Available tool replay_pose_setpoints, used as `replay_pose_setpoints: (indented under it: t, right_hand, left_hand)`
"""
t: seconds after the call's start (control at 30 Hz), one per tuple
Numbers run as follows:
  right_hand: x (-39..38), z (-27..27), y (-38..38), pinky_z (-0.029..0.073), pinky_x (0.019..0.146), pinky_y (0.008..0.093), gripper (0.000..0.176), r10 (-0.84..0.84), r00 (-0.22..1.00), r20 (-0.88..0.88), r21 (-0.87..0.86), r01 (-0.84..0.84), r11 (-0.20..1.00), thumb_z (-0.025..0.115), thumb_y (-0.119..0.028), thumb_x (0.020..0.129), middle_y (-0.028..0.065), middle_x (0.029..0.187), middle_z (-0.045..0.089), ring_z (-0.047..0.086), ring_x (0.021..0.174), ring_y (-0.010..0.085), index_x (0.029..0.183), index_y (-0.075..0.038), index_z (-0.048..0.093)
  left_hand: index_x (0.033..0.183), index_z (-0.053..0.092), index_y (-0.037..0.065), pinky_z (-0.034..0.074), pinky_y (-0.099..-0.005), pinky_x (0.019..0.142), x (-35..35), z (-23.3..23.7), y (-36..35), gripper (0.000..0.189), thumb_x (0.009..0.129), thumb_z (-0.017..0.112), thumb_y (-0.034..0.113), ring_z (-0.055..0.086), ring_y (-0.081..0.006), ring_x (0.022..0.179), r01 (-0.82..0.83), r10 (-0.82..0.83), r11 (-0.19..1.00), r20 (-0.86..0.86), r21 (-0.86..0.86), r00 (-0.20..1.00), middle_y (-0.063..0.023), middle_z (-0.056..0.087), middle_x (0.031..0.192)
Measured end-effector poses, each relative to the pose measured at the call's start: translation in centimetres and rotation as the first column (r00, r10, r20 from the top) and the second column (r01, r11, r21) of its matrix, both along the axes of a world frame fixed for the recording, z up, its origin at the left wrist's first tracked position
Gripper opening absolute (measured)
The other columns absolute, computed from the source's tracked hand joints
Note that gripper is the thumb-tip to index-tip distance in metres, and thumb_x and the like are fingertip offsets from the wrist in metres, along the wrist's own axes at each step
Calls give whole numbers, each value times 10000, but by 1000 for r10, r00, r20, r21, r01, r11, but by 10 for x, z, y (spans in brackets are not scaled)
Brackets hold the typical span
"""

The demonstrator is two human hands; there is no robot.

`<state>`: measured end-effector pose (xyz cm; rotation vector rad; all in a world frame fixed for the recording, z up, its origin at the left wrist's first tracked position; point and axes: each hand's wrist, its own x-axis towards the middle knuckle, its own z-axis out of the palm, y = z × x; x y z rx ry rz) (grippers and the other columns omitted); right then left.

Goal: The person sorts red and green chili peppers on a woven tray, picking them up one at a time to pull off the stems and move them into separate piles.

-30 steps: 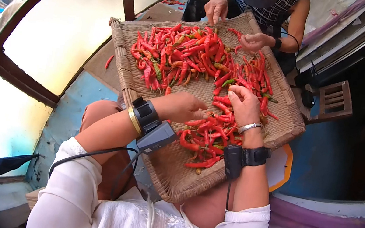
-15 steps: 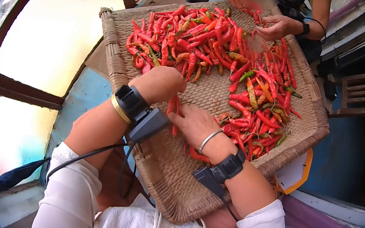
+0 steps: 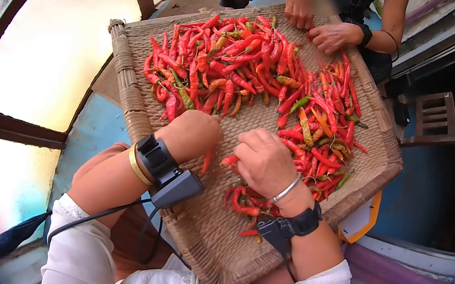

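1. Red chillies, with a few green and orange ones among them, are heaped across the upper and right parts of the tray; a smaller cluster is left near the right wrist.
2. The left hand is bent over the tray's middle, its fingers curled and mostly hidden; a chilli is seen hanging just below, but whether it is gripped cannot be told.
3. The right hand is held beside it, fingers curled and partly closed; a chilli end is shown at the fingertips, its hold hidden.
4. Black devices are strapped to both wrists; any marking is too small to be read.
5. At upper right, a co-worker's hands are held close together over the tray's far edge.
6. A wooden chair is seen at right, window panes at left.
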<state>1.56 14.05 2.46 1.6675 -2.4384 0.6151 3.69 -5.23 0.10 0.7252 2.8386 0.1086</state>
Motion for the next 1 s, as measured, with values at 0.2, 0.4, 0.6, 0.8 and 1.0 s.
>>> replay_pose_setpoints:
  t: [0.2, 0.4, 0.6, 0.8, 1.0]
  right_hand:
    - [-11, 50, 47, 447, 700, 383, 130, -555, 784, -278, 154, 607, 780, 650, -135, 699, 84, 782, 543, 546, 786, 259, 766, -72, 558]
    - [-33, 23, 44, 455, 785, 406, 268, -540, 839, -65, 388, 520, 761, 679, -204, 730, 121, 916, 571, 547, 934, 295, 936, -72, 570]
    - [-59, -25, 29, 429, 799, 418, 292, -476, 859, -190, 314, 512, 800, 532, -67, 767, 104, 1019, 486, 493, 966, 286, 1051, -133, 514]
    - [-71, -44, 25, 415, 799, 423, 257, -476, 845, -246, 383, 535, 753, 570, -87, 740, 103, 1019, 493, 482, 970, 283, 993, -132, 569]
    - [-72, -34, 30, 454, 732, 401, 64, -458, 863, -214, 315, 505, 804, 605, -117, 709, 87, 807, 561, 569, 810, 276, 771, -99, 607]
  left_hand:
    - [816, 590, 90, 481, -386, 569, -3, 9, 9, 92, 737, 541, 88, 616, -269, 701, 56, -54, 998, 131, -11, 990, -87, 575, 697]
    - [815, 629, 104, 483, -379, 552, -7, -1, 12, 113, 720, 569, 91, 622, -273, 663, 41, -30, 996, 137, -82, 990, -83, 577, 647]
    - [740, 635, 102, 487, -380, 532, -2, 11, 17, 66, 715, 574, 106, 625, -276, 643, 50, -42, 988, 58, -143, 997, -95, 596, 652]
    - [948, 634, 121, 478, -396, 656, 12, 23, 35, 234, 726, 625, 193, 604, -308, 721, 183, -345, 839, 241, 513, 907, -136, 621, 734]
    - [869, 607, 56, 490, -402, 661, -15, 28, -7, 185, 743, 607, 191, 585, -283, 783, -144, 162, 981, -139, 132, 977, -96, 559, 777]
